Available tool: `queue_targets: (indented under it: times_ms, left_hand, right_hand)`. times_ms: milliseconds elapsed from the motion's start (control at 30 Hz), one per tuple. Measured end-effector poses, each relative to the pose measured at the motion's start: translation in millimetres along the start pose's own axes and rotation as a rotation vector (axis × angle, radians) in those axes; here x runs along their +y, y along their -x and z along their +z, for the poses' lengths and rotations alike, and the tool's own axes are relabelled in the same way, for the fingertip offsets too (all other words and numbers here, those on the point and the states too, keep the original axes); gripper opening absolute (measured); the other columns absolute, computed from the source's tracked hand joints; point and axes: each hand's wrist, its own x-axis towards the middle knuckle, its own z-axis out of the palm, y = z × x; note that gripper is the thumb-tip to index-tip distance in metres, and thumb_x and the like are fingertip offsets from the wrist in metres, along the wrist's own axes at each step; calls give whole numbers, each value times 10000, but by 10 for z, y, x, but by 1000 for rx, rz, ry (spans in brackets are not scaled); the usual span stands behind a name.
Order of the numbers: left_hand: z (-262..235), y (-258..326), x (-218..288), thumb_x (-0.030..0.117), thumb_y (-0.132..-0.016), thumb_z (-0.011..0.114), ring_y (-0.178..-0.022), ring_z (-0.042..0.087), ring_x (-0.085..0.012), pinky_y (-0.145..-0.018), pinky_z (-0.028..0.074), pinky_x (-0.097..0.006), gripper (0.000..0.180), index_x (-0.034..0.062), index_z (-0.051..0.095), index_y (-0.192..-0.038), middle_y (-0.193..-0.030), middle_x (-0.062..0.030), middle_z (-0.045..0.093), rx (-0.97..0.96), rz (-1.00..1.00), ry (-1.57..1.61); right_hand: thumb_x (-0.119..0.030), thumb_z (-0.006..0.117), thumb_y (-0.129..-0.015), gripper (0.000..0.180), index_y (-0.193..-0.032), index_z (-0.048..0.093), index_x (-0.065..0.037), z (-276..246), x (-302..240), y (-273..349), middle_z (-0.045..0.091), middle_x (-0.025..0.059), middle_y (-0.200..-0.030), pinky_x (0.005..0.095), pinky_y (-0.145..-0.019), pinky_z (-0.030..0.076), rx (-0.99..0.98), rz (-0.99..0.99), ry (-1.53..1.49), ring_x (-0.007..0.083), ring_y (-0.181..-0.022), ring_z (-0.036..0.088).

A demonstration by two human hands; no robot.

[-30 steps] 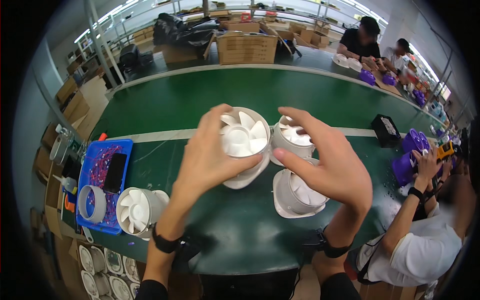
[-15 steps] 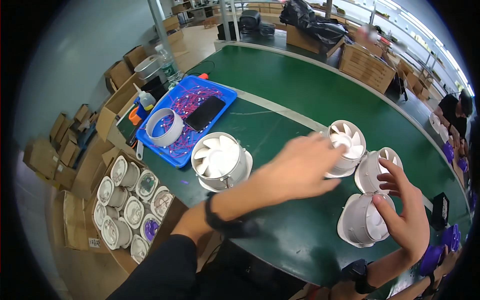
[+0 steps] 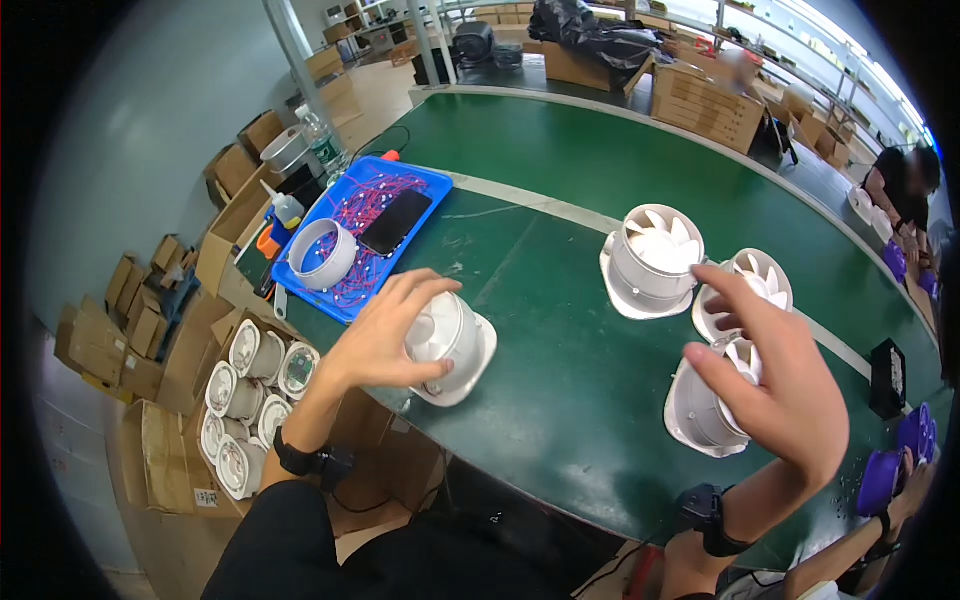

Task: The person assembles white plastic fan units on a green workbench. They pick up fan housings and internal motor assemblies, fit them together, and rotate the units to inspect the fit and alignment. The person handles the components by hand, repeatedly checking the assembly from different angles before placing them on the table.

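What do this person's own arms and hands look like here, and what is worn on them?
Both hands are bare, without gloves. The left hand has a black band at its wrist and a dark sleeve further up. The right hand has a black wrist band too; forearms are uncovered.

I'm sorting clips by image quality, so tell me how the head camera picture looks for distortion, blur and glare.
Head view: strong fisheye, so the green table edge bows and the corners go black; the left hand on the white fan housing and the right hand look sharp; the windows at upper right are blown out, with soft sheen on the tabletop.
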Motion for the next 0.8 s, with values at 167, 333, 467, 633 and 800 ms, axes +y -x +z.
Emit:
queue_targets:
  times_ms: [167,333,467,633,800]
  left_hand:
    - [55,-107,100,288,-717,727,-1257,491,-312,-1055,383,-405,775,41,440,-1394,-1359,-173,476,118,-16,478]
    - [107,-715,431,409,-879,542,-1276,464,-247,-1076,355,-345,709,7,377,-1439,-1354,-158,478,282,62,1262]
    - [87,-1372,785,352,-958,470,-1227,533,-248,-1055,401,-359,545,14,465,-1385,-1319,-140,558,148,-21,1605]
    - [293,-1719,1088,371,-985,438,-1210,546,-263,-1053,411,-372,539,24,415,-1396,-1336,-158,521,179,16,1519]
    - [353,-1723,1223,439,-974,418,-1255,508,-266,-1076,390,-380,587,42,376,-1405,-1340,-159,495,145,-5,1463]
  right_hand:
    - [-211,666,-877,519,-1321,504,4,150,-48,-98,647,256,-1057,425,-867,487,-109,9,31,404,-967,638]
    - [-344,708,-873,696,-1415,414,-21,172,-39,-177,582,257,-1227,441,-936,460,-15,-56,-34,427,-1095,586]
    - [-377,736,-848,853,-1468,309,24,246,11,-220,464,295,-1367,444,-996,438,172,-181,-86,463,-1197,515]
    - [-190,617,-909,589,-1386,378,59,178,60,-299,489,299,-1330,465,-966,450,445,6,221,466,-1164,527]
    - [-143,566,-929,480,-1332,429,79,122,125,-282,601,271,-1064,460,-855,468,405,55,99,433,-983,588]
